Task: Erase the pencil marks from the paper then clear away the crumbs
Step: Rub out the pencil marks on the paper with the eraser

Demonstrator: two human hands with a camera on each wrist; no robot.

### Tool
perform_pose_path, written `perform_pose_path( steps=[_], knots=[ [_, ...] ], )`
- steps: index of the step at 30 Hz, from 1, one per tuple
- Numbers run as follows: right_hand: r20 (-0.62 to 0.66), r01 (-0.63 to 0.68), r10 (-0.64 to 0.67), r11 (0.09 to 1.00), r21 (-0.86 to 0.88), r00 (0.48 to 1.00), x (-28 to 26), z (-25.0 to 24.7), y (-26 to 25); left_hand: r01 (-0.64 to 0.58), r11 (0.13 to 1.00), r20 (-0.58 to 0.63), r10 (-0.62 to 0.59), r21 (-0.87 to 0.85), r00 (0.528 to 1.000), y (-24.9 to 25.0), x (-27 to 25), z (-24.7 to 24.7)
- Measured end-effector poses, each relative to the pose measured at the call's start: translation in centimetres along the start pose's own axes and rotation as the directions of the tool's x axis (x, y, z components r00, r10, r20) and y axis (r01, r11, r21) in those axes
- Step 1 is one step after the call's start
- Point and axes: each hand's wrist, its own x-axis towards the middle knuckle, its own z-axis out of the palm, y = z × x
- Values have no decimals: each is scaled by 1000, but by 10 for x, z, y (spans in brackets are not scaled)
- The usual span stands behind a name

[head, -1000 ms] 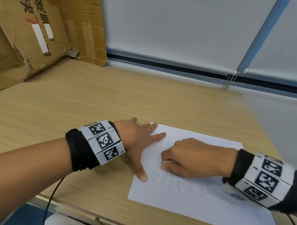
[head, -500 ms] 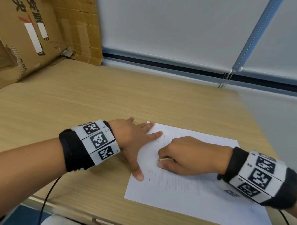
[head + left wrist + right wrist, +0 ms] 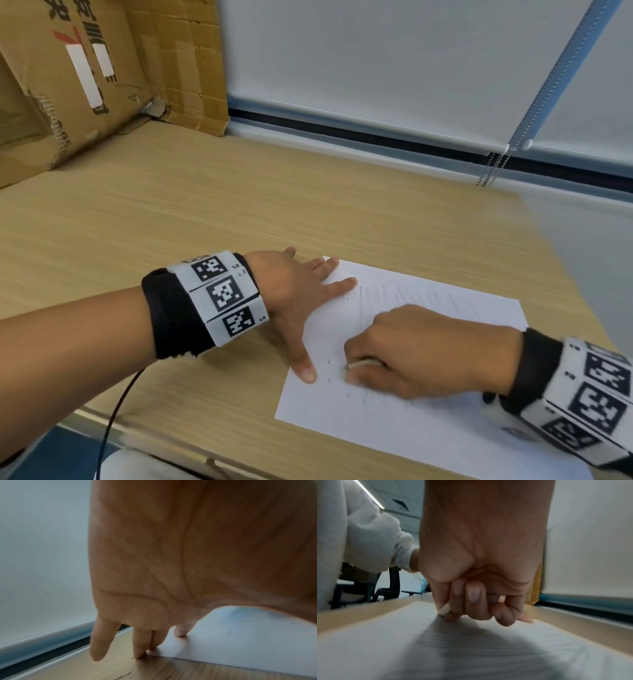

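A white sheet of paper (image 3: 428,411) with faint pencil lines lies on the wooden desk (image 3: 205,222). My left hand (image 3: 301,301) lies flat with spread fingers on the sheet's left edge, pressing it down; in the left wrist view its fingertips (image 3: 180,632) touch the paper (image 3: 240,642). My right hand (image 3: 411,356) is curled around a small white eraser (image 3: 356,366), whose tip touches the paper near the left side. The right wrist view shows the eraser (image 3: 444,610) pinched between thumb and fingers against the sheet (image 3: 385,642). Small dark crumbs (image 3: 330,370) lie beside the eraser.
A cardboard box (image 3: 68,75) stands at the back left of the desk. A window blind with a bead chain (image 3: 493,168) runs along the far edge. A black cable (image 3: 113,411) hangs over the desk's front edge. The sheet's near right corner overhangs that edge.
My right hand has shifted slightly toward me with the eraser against the paper. The left hand stays pressed on the sheet's left edge.
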Motion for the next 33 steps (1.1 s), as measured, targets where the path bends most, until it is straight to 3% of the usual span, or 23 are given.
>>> perform_pose_path(
  steps=[5, 10, 14, 19, 23, 33],
  knots=[
    [10, 59, -59, 998, -29, 998, -3, 6, -7, -2, 1000, -8, 2, -11, 1000, -1, 1, 1],
    [-5, -12, 12, 1000, -14, 1000, 0, 0, 4, -1, 1000, 0, 1, -1, 1000, -1, 2, 0],
    [42, 73, -72, 997, -11, 997, -5, 9, -10, -2, 1000, 3, 2, 2, 1000, 0, 0, -1],
    [-33, -1, 1, 1000, -3, 999, -1, 5, 6, -3, 1000, 2, 3, 8, 1000, 0, 2, 0],
    [48, 36, -36, 999, -1, 998, -3, 4, 0, -11, 1000, -4, 11, -3, 1000, -2, 1, 2],
    [-87, -210, 207, 977, -25, 975, 51, -19, 77, 3, 1000, -5, -3, -7, 1000, -3, 5, 3]
  ],
)
